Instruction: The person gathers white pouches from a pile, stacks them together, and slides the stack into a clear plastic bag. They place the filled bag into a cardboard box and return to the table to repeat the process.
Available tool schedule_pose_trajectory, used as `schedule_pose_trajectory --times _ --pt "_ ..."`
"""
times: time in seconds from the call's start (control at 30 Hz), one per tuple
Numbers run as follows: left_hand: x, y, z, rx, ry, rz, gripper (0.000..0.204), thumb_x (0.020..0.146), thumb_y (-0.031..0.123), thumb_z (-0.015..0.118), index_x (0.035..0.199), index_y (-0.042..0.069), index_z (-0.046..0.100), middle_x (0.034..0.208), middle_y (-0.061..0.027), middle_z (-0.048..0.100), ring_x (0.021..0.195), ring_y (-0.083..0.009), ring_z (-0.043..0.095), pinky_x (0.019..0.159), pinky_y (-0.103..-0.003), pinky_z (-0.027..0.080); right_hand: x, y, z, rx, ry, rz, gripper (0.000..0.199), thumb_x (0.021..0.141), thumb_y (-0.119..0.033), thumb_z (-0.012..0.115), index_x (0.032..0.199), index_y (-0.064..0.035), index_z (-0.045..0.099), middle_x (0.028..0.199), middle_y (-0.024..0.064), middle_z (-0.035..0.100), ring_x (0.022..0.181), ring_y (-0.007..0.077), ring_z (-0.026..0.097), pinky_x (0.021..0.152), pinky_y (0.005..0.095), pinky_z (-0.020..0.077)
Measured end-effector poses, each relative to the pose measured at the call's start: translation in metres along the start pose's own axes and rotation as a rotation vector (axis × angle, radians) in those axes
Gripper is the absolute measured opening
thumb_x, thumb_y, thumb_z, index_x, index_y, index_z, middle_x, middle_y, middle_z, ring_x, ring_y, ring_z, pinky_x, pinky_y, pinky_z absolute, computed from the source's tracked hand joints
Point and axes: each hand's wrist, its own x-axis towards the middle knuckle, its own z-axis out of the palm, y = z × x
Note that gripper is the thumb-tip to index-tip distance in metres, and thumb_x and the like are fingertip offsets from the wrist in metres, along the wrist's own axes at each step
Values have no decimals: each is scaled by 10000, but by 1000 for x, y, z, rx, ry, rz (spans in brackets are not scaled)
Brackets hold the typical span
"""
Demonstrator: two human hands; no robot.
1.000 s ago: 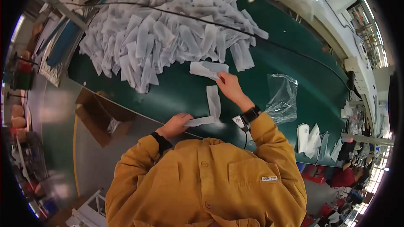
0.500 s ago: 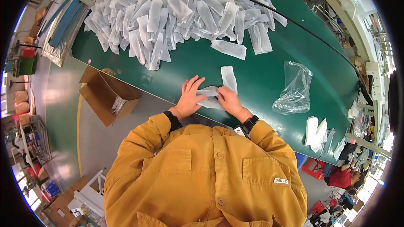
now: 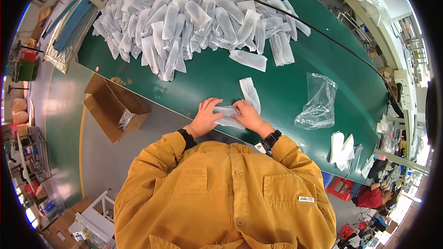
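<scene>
Two whitish frosted packets lie side by side at the near edge of the green table, between my hands. My left hand is at their left end, its fingers bent and its thumb against the packet. From the right, my right hand grips them, fingers curled over the upper one; its fingertips partly hide the hold. Just beyond my right hand another frosted packet lies flat, pointing away from me. Farther off, a single packet rests in front of a big heap of the same packets.
A crumpled clear plastic bag lies to the right on the table. Several white pieces are near the right corner. An open cardboard box stands below the table's left edge. A black cable runs across the far side.
My left hand's fingers, spread and raised before, have come down and closed in at the packets. My right hand stays on them, its fingers shifted slightly. The whole view has tilted a little.
</scene>
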Motion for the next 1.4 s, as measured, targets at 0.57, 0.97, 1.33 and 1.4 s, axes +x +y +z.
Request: schedule_pose_trajectory --times 0.57,0.97,1.33,1.4 --pt "4 -9 20 -138 -167 143 680 630 54 709 1274 106 496 1135 -105 523 1053 -309 484 917 -412 393 72 50 -65 -291 23 -69 261 777 -20 616 1029 -34 548 941 139 604 790 312 634 679 396 529" --pt "14 7 16 60 -59 94 631 591 87 767 1193 154 593 1291 -146 438 1224 -366 400 990 -499 346 3 59 -27 776 115 478 79 935 -84 561 929 -14 526 829 33 568 753 121 619 670 257 534" --pt "36 -16 21 -72 -159 179 606 587 129 806 1157 155 602 1269 -158 415 1195 -386 385 986 -503 351 -25 55 -37 166 -78 198 68 835 -15 586 894 -33 559 820 74 586 733 211 641 653 343 516" --pt "38 -19 25 -109 -178 188 613 585 131 809 1159 157 598 1251 -157 421 1173 -381 397 978 -498 358 -25 73 -45 -36 -114 -7 111 789 1 577 892 -42 574 828 98 589 739 280 639 654 385 508"
